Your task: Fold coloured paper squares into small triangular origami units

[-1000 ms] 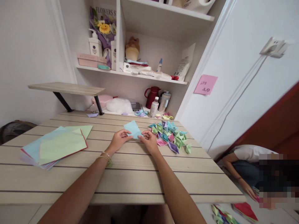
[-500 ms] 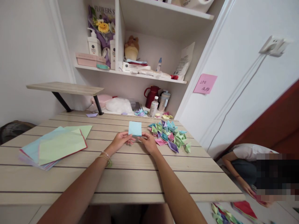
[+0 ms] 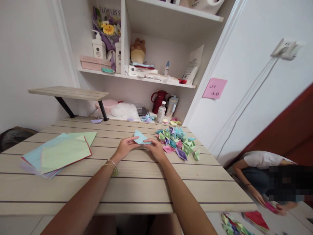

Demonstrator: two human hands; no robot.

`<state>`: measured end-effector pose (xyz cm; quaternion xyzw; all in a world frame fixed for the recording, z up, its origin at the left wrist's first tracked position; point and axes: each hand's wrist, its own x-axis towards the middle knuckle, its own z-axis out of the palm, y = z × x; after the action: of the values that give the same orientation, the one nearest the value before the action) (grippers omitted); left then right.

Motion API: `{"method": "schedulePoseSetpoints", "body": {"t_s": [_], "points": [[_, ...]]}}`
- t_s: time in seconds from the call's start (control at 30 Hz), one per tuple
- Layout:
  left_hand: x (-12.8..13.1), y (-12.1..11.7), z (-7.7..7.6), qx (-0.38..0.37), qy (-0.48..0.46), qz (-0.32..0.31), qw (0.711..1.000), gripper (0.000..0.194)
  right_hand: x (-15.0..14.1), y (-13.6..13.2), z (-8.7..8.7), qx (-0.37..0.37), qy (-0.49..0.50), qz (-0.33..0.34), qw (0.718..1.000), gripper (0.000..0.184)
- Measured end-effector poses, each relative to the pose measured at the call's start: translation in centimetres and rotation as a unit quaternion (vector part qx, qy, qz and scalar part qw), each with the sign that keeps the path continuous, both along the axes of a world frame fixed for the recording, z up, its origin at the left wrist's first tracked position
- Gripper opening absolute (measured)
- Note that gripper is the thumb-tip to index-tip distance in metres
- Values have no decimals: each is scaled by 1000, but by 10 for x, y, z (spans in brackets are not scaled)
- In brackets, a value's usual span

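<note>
Over the slatted surface (image 3: 137, 189), the left hand (image 3: 125, 147) and right hand (image 3: 156, 150) have their fingers (image 3: 132, 138) clamped on a folded blue paper (image 3: 140, 137). Colourful paper boats (image 3: 178, 143) lie beside the right hand.

The folded sheet (image 3: 141, 138) is held over the far half of the table (image 3: 137, 189), right between the left hand (image 3: 125, 147) and right hand (image 3: 156, 149). A bunch of paper boats (image 3: 179, 143) is heaped just to the right, and a paper stack (image 3: 65, 153) is spread out on the left. A little riser (image 3: 69, 93) is set at the far left. Behind the boats, a bottle (image 3: 160, 112) is parked in front of a jug (image 3: 159, 100), with a tumbler (image 3: 172, 106) placed right of both. Near right, a second heap (image 3: 234, 225) is piled on the floor beside some sheets (image 3: 256, 219).
</note>
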<state>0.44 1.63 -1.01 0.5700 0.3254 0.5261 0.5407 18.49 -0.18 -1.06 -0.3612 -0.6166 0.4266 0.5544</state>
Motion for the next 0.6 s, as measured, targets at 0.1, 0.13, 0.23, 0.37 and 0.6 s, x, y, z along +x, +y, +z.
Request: {"method": "schedulePoseSetpoints", "body": {"t_s": [0.1,0.13,0.23,0.37,0.6], "points": [[0,-1,1,10,33,26,999,46,0,2,-1,-21,19,-41,999,22],[0,-1,1,15,46,37,998,41,0,3,-1,-25,21,-52,998,23],[0,-1,2,33,76,62,995,28,1,4,-3,-24,33,-66,997,24],[1,-2,2,33,28,50,998,38,0,5,-5,-20,70,-63,995,36],[-1,3,-1,-42,-15,29,999,56,-2,2,-5,12,-14,-55,998,26]]}}
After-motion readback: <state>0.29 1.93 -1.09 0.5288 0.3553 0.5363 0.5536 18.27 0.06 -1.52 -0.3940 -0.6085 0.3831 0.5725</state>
